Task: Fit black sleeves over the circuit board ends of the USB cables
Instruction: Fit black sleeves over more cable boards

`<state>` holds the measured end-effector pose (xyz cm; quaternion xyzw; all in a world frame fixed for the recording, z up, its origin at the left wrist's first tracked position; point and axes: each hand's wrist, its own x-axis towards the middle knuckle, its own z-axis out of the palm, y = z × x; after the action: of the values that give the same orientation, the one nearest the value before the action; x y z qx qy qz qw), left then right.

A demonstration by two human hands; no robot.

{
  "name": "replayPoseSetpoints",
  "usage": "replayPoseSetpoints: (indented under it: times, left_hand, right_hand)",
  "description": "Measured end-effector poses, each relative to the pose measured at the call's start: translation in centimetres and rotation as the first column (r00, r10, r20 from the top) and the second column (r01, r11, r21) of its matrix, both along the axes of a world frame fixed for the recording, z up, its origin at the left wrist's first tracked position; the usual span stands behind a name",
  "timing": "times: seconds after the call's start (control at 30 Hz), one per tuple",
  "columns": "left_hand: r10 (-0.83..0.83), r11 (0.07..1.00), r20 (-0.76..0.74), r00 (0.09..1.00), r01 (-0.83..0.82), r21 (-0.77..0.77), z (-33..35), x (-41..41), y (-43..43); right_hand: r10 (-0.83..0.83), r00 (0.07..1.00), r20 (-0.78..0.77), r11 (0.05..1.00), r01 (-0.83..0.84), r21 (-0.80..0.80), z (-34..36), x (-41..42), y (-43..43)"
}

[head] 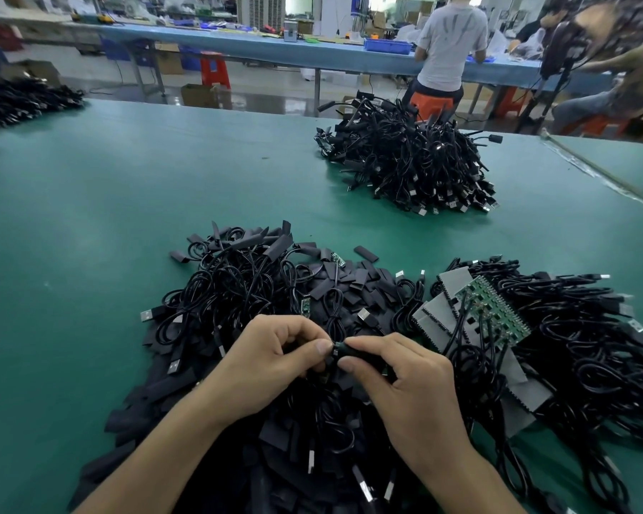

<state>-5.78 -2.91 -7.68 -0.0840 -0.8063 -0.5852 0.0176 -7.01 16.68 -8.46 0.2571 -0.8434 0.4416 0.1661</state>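
Green table [90, 217]: stretching under every heap and carrying all of it.
Near heap [260, 291]: lying straight ahead on the table, mixing loose flat black sleeves with coiled USB cables, and reaching under both forearms.
Right heap [579, 350]: lying just beside the near heap, holding looped cables with many plugs pointing outward.
Far heap [405, 161]: sitting well apart toward the table's far edge, showing plugs along its near side.
Corner heap [19, 100]: resting at the far left of the table, too blurred for detail.
Left hand [271, 361]: hovering over the near heap, fingers curling, thumb and forefinger pinching the cable end [335, 349].
Right hand [405, 383]: hovering just beside the left hand, fingers curling, thumb and forefinger pinching the black sleeve [361, 351].
Board panel [494, 309]: lying tilted at the right heap's left side, showing green over grey sheets.
Black sleeve: sitting between both hands' fingertips above the near heap, its left mouth meeting the cable end.
Cable end: showing at the sleeve's left mouth; how far inside, impossible to tell.
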Motion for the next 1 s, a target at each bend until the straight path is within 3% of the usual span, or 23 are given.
replayPoseSetpoints:
  times: [0.4,0.73,1.0]
  left_hand:
    - [-0.026,0.999,-0.014,1.000,0.025,-0.043,-0.14,0.06,-0.01]
    - [0.082,0.993,0.027,0.996,-0.084,0.088,-0.16,0.09,0.27]
    - [0.036,0.998,0.012,0.999,-0.037,0.057,-0.08,0.13,0.26]
  right_hand:
    - [0.000,1.000,-0.016,0.998,0.001,0.058,-0.03,0.17,-0.25]
    - [-0.197,0.979,-0.049,0.966,0.185,-0.179,0.16,0.20,-0.32]
    - [-0.073,0.997,0.032,0.962,0.079,-0.261,0.28,0.23,-0.24]
